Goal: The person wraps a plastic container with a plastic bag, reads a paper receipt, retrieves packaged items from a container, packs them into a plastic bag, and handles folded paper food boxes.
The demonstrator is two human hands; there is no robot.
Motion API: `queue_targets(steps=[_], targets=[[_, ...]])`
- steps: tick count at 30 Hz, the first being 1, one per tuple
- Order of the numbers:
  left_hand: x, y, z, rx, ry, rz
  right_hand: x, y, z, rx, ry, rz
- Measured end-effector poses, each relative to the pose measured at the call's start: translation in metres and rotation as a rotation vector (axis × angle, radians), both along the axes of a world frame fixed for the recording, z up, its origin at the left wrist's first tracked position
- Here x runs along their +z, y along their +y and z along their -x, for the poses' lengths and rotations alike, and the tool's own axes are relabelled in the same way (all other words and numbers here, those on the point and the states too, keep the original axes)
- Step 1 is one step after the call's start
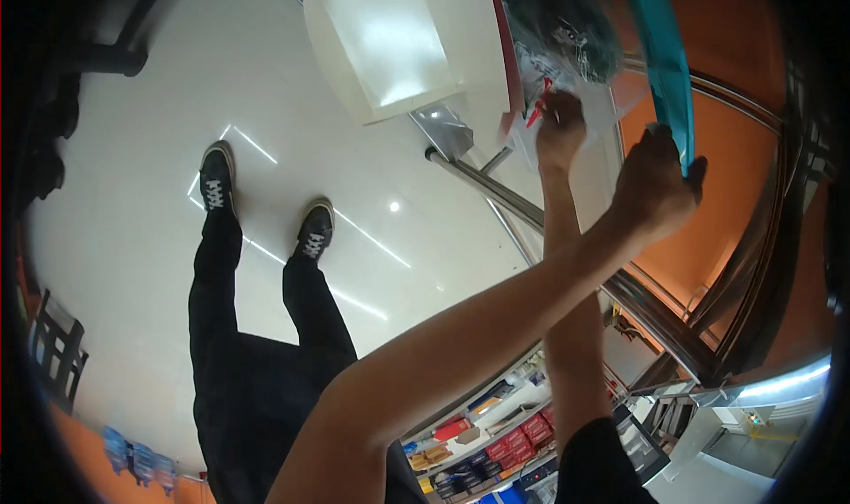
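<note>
My left hand (660, 181) reaches across my right arm, its fingers closed around the edge of a teal lid (670, 66). The lid stands tilted up beside a clear plastic bin (611, 106). My right hand (560, 123) is inside the bin, fingers closed on a small red item (538, 103), whose kind I cannot make out. Deeper in the bin sits a dark bundle in clear plastic wrap (567, 30). Left of the bin stands an open white box (478, 39) with a reddish outer side.
Metal tubes (505, 190) of a frame run below the bin, near orange panels (660, 265). Shelves with red boxes (522, 442) are at the bottom. Blue water jugs (139, 458) and a black chair (55, 345) stand at the left. My shoes (314, 230) rest on the glossy floor (381, 185).
</note>
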State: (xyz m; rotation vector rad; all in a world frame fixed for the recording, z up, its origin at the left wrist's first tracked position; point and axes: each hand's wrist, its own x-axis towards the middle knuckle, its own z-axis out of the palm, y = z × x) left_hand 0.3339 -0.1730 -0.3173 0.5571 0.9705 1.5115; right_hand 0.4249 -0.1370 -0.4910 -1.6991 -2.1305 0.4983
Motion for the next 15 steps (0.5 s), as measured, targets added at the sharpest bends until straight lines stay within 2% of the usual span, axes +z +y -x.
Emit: queue_targets(steps=[1, 2, 3, 4, 6, 7, 8, 10, 12, 14, 15], targets=[[0.003, 0.001, 0.002, -0.028, 0.013, -0.009, -0.001, 0.016, 0.030, 0.126, -0.002, 0.032], [0.004, 0.003, 0.003, -0.057, 0.027, -0.016, -0.016, 0.037, 0.046, 0.344, -0.152, -0.160], [0.002, 0.004, 0.008, -0.058, 0.036, -0.022, -0.042, 0.061, 0.042, 0.369, -0.209, -0.192], [0.001, 0.003, 0.013, -0.123, 0.027, -0.053, -0.040, 0.065, 0.048, 0.369, -0.208, -0.196], [0.001, 0.004, 0.023, -0.190, 0.014, -0.096, -0.033, 0.075, 0.058, 0.233, -0.768, 0.211], [0.000, 0.004, 0.028, -0.242, 0.023, -0.086, -0.052, 0.082, 0.047, 0.221, -0.820, 0.068], [-0.001, 0.004, 0.033, -0.292, 0.034, -0.073, -0.055, 0.084, 0.037, 0.219, -0.819, 0.064], [-0.002, 0.004, 0.042, -0.362, -0.012, -0.051, -0.052, 0.081, 0.020, 0.190, -0.942, 0.237], [0.000, 0.003, 0.048, -0.428, -0.066, -0.030, -0.039, 0.074, 0.007, 0.138, -0.880, 0.279], [0.004, 0.005, 0.046, -0.440, -0.088, -0.020, -0.037, 0.072, -0.012, 0.115, -0.658, 0.091], [0.005, 0.007, 0.045, -0.445, -0.094, -0.019, -0.037, 0.074, -0.019, 0.279, -0.523, -0.074]])
